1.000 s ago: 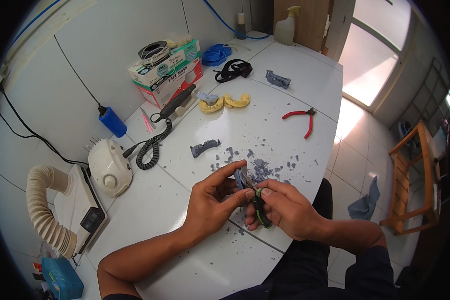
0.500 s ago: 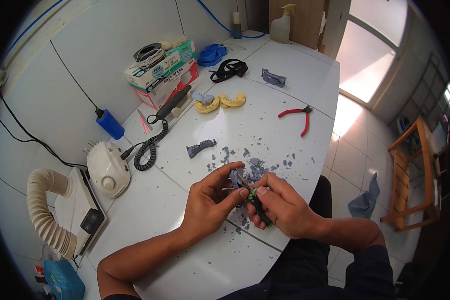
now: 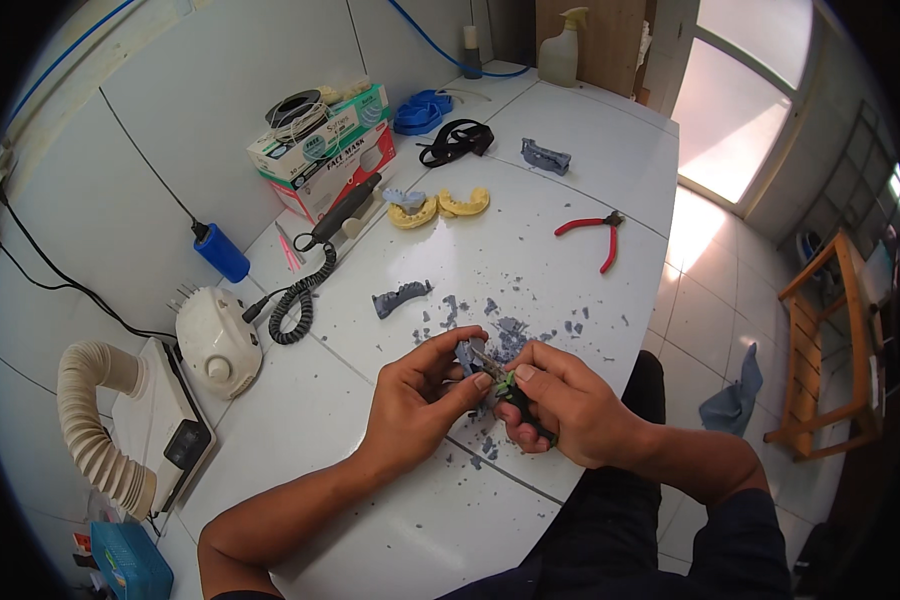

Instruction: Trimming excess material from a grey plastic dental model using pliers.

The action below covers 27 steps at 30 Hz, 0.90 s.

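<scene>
Between the fingers and thumb of my left hand (image 3: 432,385) is a small blue-grey moulded dental piece (image 3: 467,357), partly covered by the fingertips. My right hand (image 3: 575,405) is closed round the dark green-and-black handles of pliers (image 3: 523,402). The metal jaws of the pliers reach to the piece and touch its edge. Blue-grey crumbs and flakes (image 3: 511,330) lie under and beyond both hands. A similar curved grey piece (image 3: 401,299) rests to the left of them, and another grey piece (image 3: 545,156) lies farther back.
Red-handled pliers (image 3: 600,236) lie at the right. Yellow dental casts (image 3: 462,203) sit behind the crumbs, near a black rotary handpiece (image 3: 346,212) with a coiled cord. A white control unit (image 3: 220,340) and a dust extractor with ribbed hose (image 3: 98,420) stand left. Mask boxes (image 3: 330,170) are stacked by the wall.
The handles of the pliers have swung slightly to the right, and my right hand has shifted a little with them. My left hand keeps its hold on the grey piece, nearly unmoved.
</scene>
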Each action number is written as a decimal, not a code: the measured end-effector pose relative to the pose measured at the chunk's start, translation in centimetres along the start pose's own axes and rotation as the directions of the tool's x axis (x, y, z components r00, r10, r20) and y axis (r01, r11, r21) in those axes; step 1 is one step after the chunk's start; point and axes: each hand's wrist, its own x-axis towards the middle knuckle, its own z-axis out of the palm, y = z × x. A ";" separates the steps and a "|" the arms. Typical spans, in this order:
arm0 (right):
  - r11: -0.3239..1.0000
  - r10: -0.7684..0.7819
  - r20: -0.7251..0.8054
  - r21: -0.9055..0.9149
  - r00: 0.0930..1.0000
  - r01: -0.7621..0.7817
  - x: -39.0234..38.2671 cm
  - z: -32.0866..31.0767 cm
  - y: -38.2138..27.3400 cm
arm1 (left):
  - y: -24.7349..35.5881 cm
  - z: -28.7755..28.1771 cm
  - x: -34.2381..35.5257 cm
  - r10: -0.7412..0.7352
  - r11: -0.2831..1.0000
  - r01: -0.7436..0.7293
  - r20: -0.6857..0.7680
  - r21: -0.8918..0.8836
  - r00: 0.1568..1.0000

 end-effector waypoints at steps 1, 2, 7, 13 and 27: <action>0.997 0.033 0.020 0.067 0.999 -0.034 0.0 -0.1 -0.2 | 0.1 0.0 0.0 -0.001 1.000 0.001 0.000 0.001 1.000; 0.997 0.032 0.018 0.069 0.999 -0.033 0.0 -0.1 -0.5 | 0.1 0.0 0.0 -0.009 1.000 0.009 0.010 0.002 1.000; 0.987 0.110 0.065 0.109 0.992 -0.117 -0.4 -0.7 -1.3 | 0.1 0.0 -0.2 -0.010 1.000 0.011 0.023 -0.019 1.000; 0.963 0.162 0.099 0.203 0.982 -0.179 0.0 -1.3 -1.9 | 0.4 -0.6 0.5 -0.061 0.998 0.062 0.057 -0.031 0.997; 0.933 0.178 0.316 0.246 0.932 -0.262 -0.4 -4.5 -1.8 | 0.8 -1.8 0.9 -0.093 0.994 0.105 0.254 -0.034 0.963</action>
